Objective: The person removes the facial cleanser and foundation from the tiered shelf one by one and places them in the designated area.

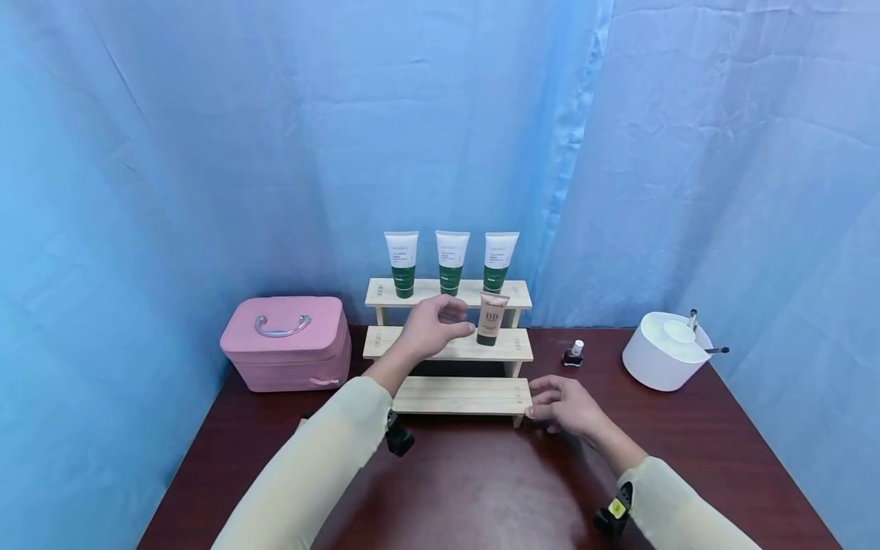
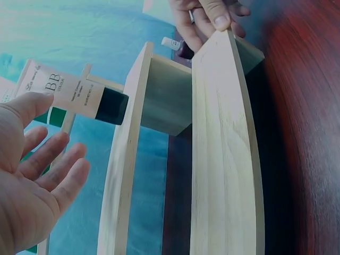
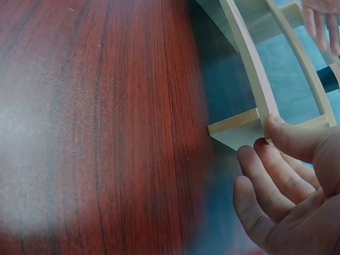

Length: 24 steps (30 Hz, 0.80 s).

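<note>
A pink BB cream tube (image 1: pixel 491 315) with a dark cap stands cap-down on the middle tier of a wooden three-step display rack (image 1: pixel 447 347), near its right end. Just left of the tube is my left hand (image 1: pixel 435 328), its fingers loosely spread and nothing gripped. The thumb overlaps the tube (image 2: pixel 64 90) in the left wrist view. My right hand (image 1: pixel 565 406) pinches the right end of the rack's lowest tier, thumb (image 3: pixel 289 139) on the board's edge and fingers around its corner. Three white-and-green tubes (image 1: pixel 451 263) stand in a row on the top tier.
To the rack's left sits a pink cosmetic case (image 1: pixel 285 344) with a handle. A small dark nail polish bottle (image 1: pixel 574 354) with a white cap stands right of the rack. Farther right is a white round holder (image 1: pixel 663 359) with brushes. Blue curtains (image 1: pixel 275 153) hang behind the dark red table (image 1: pixel 440 489).
</note>
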Available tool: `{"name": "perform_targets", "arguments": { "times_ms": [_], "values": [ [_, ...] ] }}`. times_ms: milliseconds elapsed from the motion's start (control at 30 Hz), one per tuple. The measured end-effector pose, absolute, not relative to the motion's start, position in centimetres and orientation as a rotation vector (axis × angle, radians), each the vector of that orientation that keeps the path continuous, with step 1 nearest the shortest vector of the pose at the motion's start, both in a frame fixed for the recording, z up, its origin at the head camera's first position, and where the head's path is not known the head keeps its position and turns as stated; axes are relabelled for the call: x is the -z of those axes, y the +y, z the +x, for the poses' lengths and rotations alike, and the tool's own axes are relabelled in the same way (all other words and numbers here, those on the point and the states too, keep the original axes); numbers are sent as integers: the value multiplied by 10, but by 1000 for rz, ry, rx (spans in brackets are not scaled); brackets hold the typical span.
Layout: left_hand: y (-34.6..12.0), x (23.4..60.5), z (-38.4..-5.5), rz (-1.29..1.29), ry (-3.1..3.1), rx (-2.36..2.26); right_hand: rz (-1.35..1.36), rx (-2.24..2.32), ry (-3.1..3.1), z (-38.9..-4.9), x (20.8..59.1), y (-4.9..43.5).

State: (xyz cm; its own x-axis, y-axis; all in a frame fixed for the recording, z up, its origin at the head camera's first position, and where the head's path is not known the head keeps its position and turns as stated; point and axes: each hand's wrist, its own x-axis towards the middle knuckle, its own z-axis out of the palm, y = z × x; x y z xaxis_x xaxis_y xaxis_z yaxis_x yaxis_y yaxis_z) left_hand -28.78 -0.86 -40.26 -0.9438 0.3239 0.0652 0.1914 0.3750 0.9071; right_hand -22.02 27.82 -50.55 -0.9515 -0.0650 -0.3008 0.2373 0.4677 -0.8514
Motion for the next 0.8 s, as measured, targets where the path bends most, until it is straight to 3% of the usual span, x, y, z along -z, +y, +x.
{"name": "perform_targets", "arguments": {
  "times_ms": [800],
  "values": [
    [21, 395, -293, 470, 2554, -1570, 137, 1501, 2403, -220, 510, 280]
  ]
}}
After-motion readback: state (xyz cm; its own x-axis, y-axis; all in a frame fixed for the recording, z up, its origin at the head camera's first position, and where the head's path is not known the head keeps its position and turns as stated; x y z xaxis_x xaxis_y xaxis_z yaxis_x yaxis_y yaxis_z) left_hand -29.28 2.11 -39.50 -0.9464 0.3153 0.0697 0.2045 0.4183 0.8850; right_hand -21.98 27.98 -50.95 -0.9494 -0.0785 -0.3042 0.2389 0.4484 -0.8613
